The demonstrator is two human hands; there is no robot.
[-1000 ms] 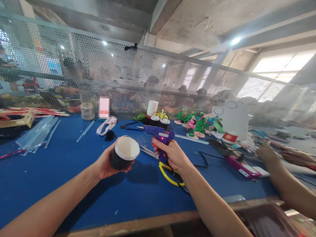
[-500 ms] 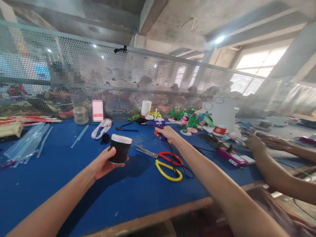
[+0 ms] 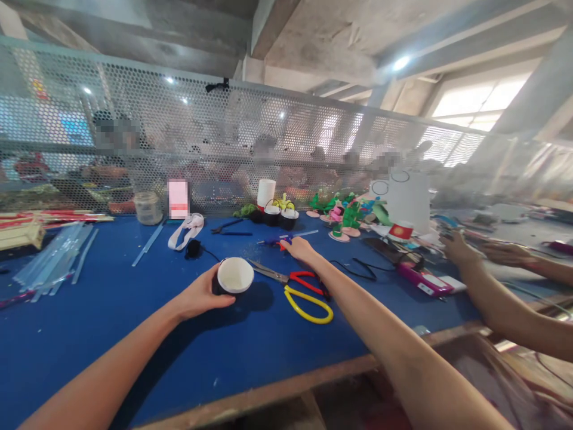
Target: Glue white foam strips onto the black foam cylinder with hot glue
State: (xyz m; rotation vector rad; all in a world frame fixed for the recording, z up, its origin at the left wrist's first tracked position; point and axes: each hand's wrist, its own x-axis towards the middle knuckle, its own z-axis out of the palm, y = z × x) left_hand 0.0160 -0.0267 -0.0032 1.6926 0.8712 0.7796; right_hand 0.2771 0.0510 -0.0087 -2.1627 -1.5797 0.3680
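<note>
Left hand (image 3: pixel 197 295) first: we've got it wrapped around the side of a small black cup (image 3: pixel 232 278) with a white inside, fingers closed on it, the cup tipped so its mouth faces us, low over the blue table (image 3: pixel 134 334) a bit left of the middle. Whether the cup actually touches the table we can't tell, though its shadow sits right under it. Our right hand (image 3: pixel 299 248) is stretched way out past the cup, resting on the blue glue gun (image 3: pixel 278 242), which lies flat on the table with its nozzle pointing left; the fingers are laid over the handle, but from this angle we can't tell if they're gripping it or just loose on top. Between the two hands lie scissors (image 3: pixel 298 286) with red and yellow handles, blades pointing left toward the cup, and a black cord (image 3: pixel 358 270) runs off to the right. Further back, along the mesh fence (image 3: pixel 179 137), stand a white roll (image 3: pixel 265 193), two little black pots (image 3: pixel 280 216) and a bunch of green and pink craft flowers (image 3: pixel 344 216). Off to the left lies a pile of clear glue sticks (image 3: pixel 54 260), plus a white ribbon (image 3: pixel 185 230) and a glass jar (image 3: pixel 147 208). On the right side another person's hand (image 3: pixel 454 248) rests by a pink gadget (image 3: pixel 423 280). Only one view here.
</note>
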